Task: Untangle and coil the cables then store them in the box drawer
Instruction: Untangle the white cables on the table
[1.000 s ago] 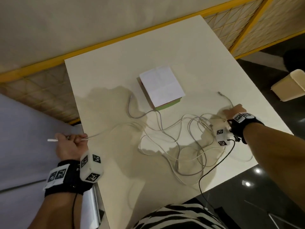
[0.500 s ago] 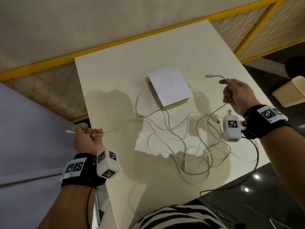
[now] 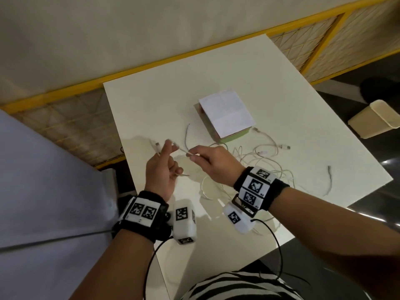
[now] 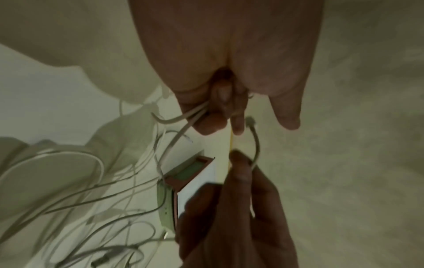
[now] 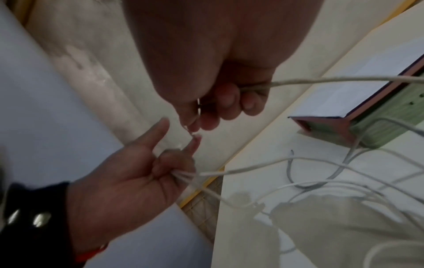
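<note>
Several thin white cables [image 3: 263, 158] lie tangled on the white table [image 3: 249, 68], in front of a small box [image 3: 225, 113] with a white top and a green drawer front [image 3: 237, 136]. My left hand [image 3: 164, 167] is raised over the table's left part. Its lower fingers are curled round two cable strands [image 5: 183, 175], with index finger and thumb stretched out. My right hand [image 3: 208, 162] is right next to it and pinches a cable end [image 4: 254, 145] whose plug [image 4: 250, 120] points toward the left hand's fingers [image 4: 214, 117].
A single loose cable [image 3: 330, 179] lies near the table's right edge. A beige bin [image 3: 376, 122] stands on the dark floor to the right. A yellow-framed mesh fence [image 3: 313, 48] runs behind the table, and a grey surface [image 3: 43, 191] borders it on the left.
Both hands have come together above the table's left part. The left moved in from the left edge with its cable, and the right swung over from the right side with a cable end.
</note>
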The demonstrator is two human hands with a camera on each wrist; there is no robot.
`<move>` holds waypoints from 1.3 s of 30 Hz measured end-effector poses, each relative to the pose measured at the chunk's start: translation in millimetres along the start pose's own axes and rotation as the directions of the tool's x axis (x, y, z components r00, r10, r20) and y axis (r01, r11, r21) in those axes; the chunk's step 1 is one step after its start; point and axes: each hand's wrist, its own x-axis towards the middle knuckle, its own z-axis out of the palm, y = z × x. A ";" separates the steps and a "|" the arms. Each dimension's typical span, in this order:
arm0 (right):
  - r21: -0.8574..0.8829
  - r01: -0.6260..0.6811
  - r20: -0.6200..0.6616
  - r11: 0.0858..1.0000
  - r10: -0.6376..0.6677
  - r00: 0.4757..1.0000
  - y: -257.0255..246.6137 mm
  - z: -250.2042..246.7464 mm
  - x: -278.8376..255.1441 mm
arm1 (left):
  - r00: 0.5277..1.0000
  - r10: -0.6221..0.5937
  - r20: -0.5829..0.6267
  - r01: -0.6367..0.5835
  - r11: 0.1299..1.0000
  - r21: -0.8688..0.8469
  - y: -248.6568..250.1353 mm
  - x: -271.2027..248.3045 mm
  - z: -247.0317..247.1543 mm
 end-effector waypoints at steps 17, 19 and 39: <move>-0.420 -0.547 0.069 0.724 0.627 0.776 131.9 -68.9 -59.4 | 0.973 0.133 -0.188 -0.187 0.931 -0.313 34.6 28.5 -67.2; -0.427 -0.578 0.037 0.695 0.652 0.757 144.4 -88.2 -66.9 | 0.969 0.138 -0.207 -0.198 0.932 -0.305 33.4 31.5 -73.7; -0.709 -0.425 0.147 0.563 0.707 0.692 140.4 -110.1 -49.0 | 0.960 0.110 -0.258 -0.188 0.935 -0.300 24.0 54.5 -76.3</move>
